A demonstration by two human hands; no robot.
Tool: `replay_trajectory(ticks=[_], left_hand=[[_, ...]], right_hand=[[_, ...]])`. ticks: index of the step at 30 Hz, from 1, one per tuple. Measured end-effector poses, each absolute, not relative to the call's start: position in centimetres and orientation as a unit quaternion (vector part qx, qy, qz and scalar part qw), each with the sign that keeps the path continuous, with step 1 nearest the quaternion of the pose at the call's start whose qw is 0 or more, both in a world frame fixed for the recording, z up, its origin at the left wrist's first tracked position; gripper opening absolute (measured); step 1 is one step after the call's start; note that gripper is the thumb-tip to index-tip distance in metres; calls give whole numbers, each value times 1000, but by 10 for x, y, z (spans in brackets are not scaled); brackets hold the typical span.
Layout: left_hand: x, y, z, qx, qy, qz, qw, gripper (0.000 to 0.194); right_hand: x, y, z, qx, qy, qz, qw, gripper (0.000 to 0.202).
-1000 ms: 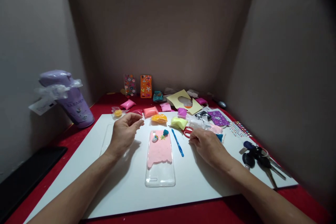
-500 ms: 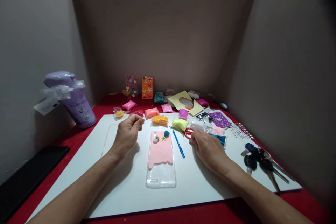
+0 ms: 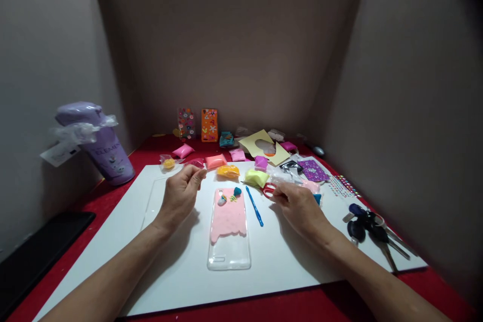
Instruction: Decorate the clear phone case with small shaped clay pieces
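Note:
My left hand (image 3: pixel 183 193) is raised left of a clear phone case (image 3: pixel 228 256), thumb and forefinger pinched; whatever they hold, if anything, is too small to make out. Pink clay (image 3: pixel 228 219) covers the upper part of that case, with a teal blob (image 3: pixel 237 191), a whitish piece and yellow-green strips on top. My right hand (image 3: pixel 300 206) is closed beside the red handle of the scissors (image 3: pixel 269 190); its fingertips overlap the handle, and I cannot tell whether they grip it. Between the case and this hand lies a blue modelling tool (image 3: pixel 254 206).
Clay packets, yellow (image 3: pixel 257 178), orange (image 3: pixel 228 171) and pink (image 3: pixel 216 162), line the white board's (image 3: pixel 181 282) back. Keys (image 3: pixel 372 226) and gem stickers (image 3: pixel 341 186) lie right. A purple tumbler (image 3: pixel 109 153) stands left; two decorated cases, one orange (image 3: pixel 209 126), lean behind.
My right hand has lifted slightly and shifted over the blue packet by the scissors. My left hand keeps its pinch. The whole view has shifted slightly.

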State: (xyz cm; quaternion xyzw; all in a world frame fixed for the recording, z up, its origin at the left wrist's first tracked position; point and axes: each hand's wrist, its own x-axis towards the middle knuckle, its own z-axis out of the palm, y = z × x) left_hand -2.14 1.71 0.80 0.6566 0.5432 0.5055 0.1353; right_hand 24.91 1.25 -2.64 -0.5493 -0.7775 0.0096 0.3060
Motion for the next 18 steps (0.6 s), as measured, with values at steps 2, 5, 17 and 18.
replay_trajectory(ticks=[2, 5, 17, 18], left_hand=[[-21, 17, 8, 656, 542, 506, 140, 26], [-21, 17, 7, 649, 541, 513, 150, 25], [-22, 18, 8, 634, 542, 526, 166, 25], [-22, 18, 8, 634, 543, 525, 166, 25]], right_hand=[[248, 12, -28, -553, -778, 14, 299, 15], [245, 11, -30, -555, -777, 22, 296, 17], [245, 10, -22, -561, -721, 27, 407, 15], [245, 11, -21, -557, -719, 33, 414, 15]])
